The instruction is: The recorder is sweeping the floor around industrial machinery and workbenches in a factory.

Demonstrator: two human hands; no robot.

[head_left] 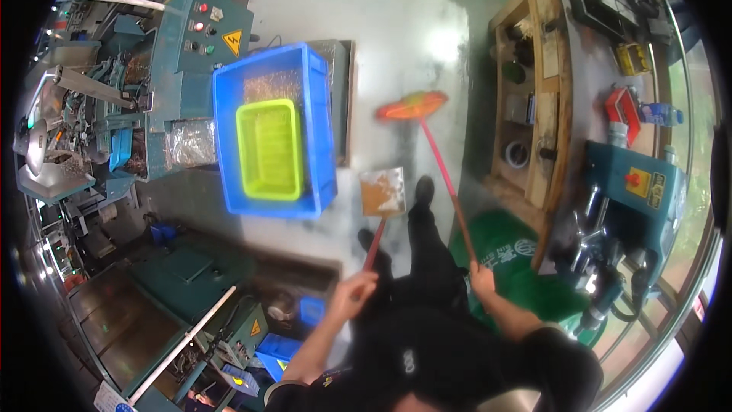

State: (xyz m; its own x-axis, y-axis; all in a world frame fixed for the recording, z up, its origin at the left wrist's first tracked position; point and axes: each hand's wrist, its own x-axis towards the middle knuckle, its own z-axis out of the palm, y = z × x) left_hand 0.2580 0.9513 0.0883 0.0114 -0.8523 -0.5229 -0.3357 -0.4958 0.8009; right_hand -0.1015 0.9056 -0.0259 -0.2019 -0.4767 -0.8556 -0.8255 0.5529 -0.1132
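Observation:
My left hand is closed around the reddish handle of a dustpan, whose worn white and brown pan is by my feet. Wrapped round the upper end of a long handle, my right hand holds a broom. Its head, orange-red with some yellow-green, is out ahead on the pale floor and slightly blurred. The pink-red broom handle slants from the head back toward my right side. A gap of floor lies between broom head and dustpan.
Left of the dustpan stands a big blue crate holding a yellow-green basket. Green machinery with a control panel lines the left. On the right are a wooden cabinet, a green sack and a teal bench machine.

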